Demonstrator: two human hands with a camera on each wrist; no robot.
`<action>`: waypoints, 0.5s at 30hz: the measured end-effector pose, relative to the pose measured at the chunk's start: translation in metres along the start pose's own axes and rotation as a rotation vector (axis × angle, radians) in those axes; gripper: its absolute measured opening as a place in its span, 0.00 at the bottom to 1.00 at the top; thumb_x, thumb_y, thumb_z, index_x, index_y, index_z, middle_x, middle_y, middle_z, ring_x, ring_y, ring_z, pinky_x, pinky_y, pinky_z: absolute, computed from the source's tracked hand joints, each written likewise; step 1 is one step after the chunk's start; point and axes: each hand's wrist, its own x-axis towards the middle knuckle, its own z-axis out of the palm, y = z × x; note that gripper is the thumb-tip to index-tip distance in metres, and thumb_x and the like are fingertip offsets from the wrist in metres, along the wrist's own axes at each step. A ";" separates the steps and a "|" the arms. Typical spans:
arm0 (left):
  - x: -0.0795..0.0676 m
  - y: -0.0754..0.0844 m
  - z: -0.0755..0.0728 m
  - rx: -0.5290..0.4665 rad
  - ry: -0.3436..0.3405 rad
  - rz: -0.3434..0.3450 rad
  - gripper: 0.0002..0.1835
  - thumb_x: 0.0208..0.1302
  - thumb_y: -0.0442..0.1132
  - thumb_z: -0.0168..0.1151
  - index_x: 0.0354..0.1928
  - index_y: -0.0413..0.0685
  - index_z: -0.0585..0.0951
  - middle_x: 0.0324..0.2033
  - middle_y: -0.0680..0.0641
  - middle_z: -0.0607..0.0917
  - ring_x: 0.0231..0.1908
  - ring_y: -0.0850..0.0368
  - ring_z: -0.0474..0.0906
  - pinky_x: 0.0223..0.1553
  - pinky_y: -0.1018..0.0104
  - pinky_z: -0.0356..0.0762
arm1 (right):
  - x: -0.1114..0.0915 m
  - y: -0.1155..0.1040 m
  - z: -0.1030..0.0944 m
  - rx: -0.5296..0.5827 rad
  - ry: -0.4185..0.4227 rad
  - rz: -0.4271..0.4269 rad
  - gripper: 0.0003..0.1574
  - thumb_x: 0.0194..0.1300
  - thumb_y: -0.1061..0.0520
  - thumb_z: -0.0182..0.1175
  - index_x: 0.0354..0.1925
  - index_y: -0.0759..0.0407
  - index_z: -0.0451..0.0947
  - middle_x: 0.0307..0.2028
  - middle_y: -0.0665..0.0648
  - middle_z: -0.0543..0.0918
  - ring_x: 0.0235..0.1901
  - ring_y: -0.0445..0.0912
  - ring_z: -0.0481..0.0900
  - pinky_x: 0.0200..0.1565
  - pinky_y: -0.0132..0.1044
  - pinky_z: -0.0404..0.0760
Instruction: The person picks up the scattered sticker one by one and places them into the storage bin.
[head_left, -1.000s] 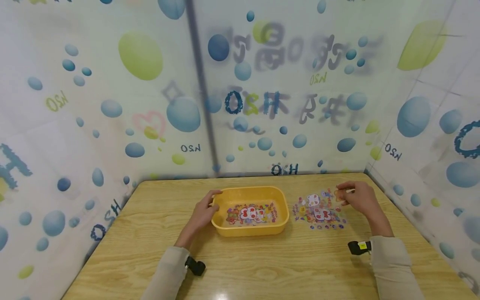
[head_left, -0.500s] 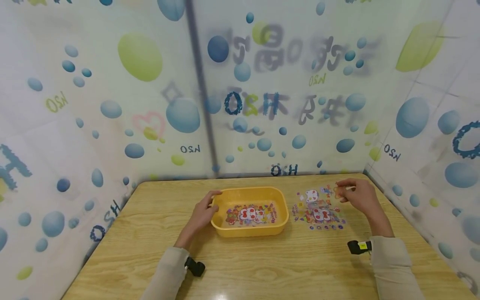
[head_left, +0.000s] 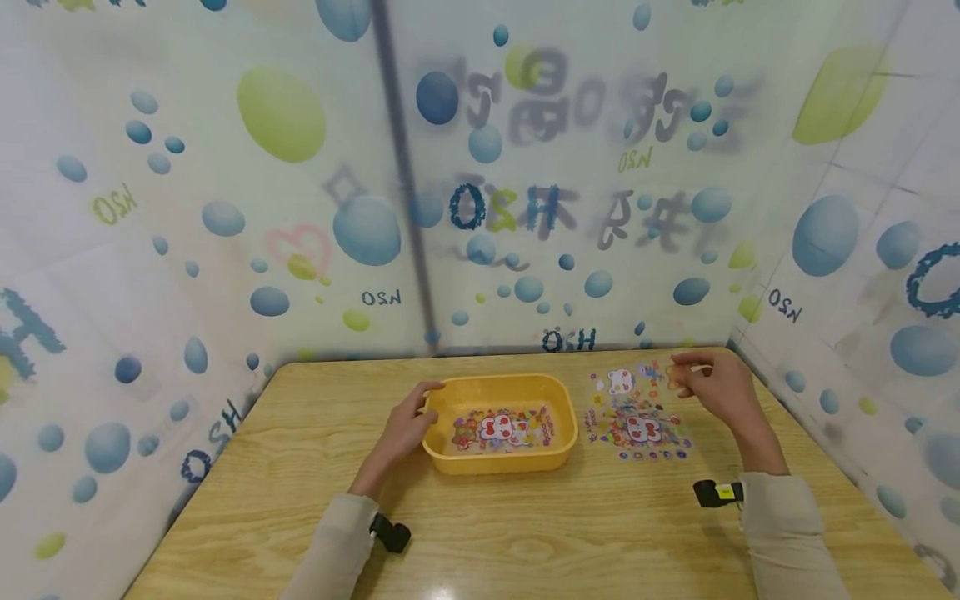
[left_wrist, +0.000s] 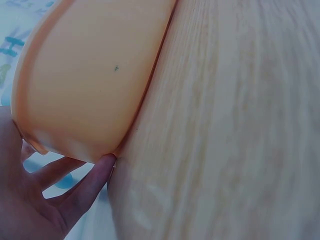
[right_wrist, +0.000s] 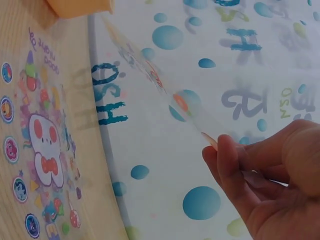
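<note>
At the left end of a yellow plastic basin (head_left: pixel 498 464), my left hand (head_left: pixel 403 429) grips the rim with the thumb inside. In the left wrist view its fingers (left_wrist: pixel 97 175) lie against the basin's outer wall. Inside the basin is a clear sheet of cartoon stickers (head_left: pixel 498 429). My right hand (head_left: pixel 718 387) pinches the corner of another clear sticker sheet (head_left: pixel 621 382) between thumb and fingers. That sheet appears nearly edge-on, raised off the table, in the right wrist view. Below it a further sticker sheet (right_wrist: pixel 47 150) with a white bunny lies flat on the table.
The light wooden table (head_left: pixel 495 533) ends at a back wall of patterned cloth (head_left: pixel 570 167) with blue and green dots. Similar cloth stands on the left and right sides. A black wrist camera (head_left: pixel 390 533) sits on the left wrist, another (head_left: pixel 716 494) on the right.
My right hand has raised the pinched sticker sheet slightly, and its printed bear has shifted up and left, away from the sheet beneath. My left hand and the basin have stayed put.
</note>
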 end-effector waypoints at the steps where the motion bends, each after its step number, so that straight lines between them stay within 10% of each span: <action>1: 0.000 0.000 0.000 0.001 0.001 0.000 0.26 0.71 0.34 0.52 0.70 0.55 0.73 0.70 0.35 0.75 0.63 0.36 0.78 0.56 0.44 0.82 | 0.000 -0.002 0.000 0.001 0.007 -0.012 0.20 0.74 0.56 0.60 0.56 0.69 0.83 0.41 0.71 0.89 0.22 0.37 0.85 0.20 0.36 0.68; 15: 0.000 -0.001 0.001 -0.001 0.008 0.009 0.26 0.71 0.34 0.53 0.69 0.55 0.74 0.71 0.36 0.75 0.63 0.37 0.78 0.56 0.44 0.82 | -0.003 -0.022 0.001 0.018 0.073 -0.066 0.22 0.74 0.53 0.61 0.57 0.67 0.83 0.35 0.68 0.90 0.21 0.30 0.83 0.16 0.37 0.65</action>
